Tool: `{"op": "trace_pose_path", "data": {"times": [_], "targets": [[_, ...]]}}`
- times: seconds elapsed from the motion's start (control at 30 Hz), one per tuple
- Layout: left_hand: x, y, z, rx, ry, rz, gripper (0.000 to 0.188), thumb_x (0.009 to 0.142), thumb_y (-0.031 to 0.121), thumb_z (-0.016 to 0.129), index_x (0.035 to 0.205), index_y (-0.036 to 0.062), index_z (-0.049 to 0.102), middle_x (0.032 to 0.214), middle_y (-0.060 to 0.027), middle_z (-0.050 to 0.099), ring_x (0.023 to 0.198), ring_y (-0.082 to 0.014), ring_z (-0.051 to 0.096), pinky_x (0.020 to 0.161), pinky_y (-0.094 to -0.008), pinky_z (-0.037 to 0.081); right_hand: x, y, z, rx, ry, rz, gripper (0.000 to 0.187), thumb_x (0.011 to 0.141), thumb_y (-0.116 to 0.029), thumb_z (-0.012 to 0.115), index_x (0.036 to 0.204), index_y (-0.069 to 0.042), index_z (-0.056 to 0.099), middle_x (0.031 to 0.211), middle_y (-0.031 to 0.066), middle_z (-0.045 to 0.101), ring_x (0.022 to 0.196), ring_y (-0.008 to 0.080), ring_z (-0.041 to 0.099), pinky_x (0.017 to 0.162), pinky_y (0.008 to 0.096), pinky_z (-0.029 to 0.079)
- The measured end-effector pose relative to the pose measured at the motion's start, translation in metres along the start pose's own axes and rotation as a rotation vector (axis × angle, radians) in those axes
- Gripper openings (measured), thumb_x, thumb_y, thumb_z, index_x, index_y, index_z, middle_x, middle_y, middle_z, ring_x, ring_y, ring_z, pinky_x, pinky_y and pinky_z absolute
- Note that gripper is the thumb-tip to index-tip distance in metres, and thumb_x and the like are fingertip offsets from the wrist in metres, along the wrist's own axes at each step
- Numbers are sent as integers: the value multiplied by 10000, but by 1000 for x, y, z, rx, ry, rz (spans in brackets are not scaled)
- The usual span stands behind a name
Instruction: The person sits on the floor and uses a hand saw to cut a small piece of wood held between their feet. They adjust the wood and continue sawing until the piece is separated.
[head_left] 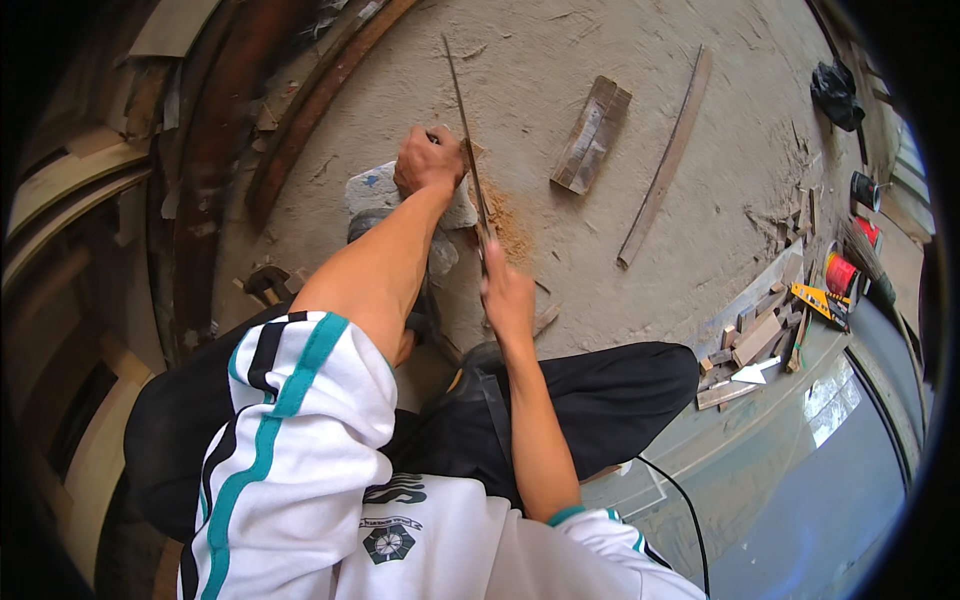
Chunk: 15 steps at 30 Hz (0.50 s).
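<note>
My right hand (508, 297), slightly blurred, is closed round the handle end of a handsaw (466, 130). Its long thin blade points away from me, edge-on. Just left of the blade, my left hand (430, 162) is closed and pressed down on a piece of wood (474, 151), mostly hidden under the fingers and the saw. Beneath that hand lies a worn white block (370, 188) with blue marks. Sawdust (510, 225) is heaped on the ground right of the blade.
A short wooden block (592, 135) and a long wood strip (668, 160) lie on the dusty floor. Offcuts (755, 340), a yellow set square (822, 303) and a red can (838, 272) sit at right. Long boards (320, 105) lean at left. A black bag (837, 95) is far right.
</note>
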<state>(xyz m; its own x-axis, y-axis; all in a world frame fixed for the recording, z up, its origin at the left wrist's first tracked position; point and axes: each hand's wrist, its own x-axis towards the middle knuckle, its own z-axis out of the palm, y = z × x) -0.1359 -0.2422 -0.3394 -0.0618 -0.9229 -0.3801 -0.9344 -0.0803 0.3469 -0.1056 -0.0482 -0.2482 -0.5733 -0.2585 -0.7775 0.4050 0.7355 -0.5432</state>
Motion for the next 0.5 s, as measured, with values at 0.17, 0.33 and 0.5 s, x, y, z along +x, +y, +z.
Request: {"op": "trace_pose_path", "data": {"times": [0.17,0.33,0.5], "targets": [[-7,0,-5,-10,-24,-14,378,881,369,477,971,48,656,1064,-200,674,995,-433,629,855,-516,486,-35,20,-12,0,-15,115,750,961,-605,501,579,36,576,496,110,502,502,182,512,543,363,425],[-6,4,-7,-19,-41,-17,405,891,383,470,1009,50,668,1094,-211,672,1021,-430,629,871,-512,487,2,-6,-2,100,34,56,707,954,-619,513,543,-45,543,476,12,464,425,111,426,448,271,331],[-5,3,-8,-26,-55,-24,434,897,407,465,1017,44,671,1104,-223,669,1044,-434,622,900,-505,477,-10,-28,-23,238,-61,82,703,956,-628,496,591,-31,562,500,6,471,466,95,440,466,257,334]]}}
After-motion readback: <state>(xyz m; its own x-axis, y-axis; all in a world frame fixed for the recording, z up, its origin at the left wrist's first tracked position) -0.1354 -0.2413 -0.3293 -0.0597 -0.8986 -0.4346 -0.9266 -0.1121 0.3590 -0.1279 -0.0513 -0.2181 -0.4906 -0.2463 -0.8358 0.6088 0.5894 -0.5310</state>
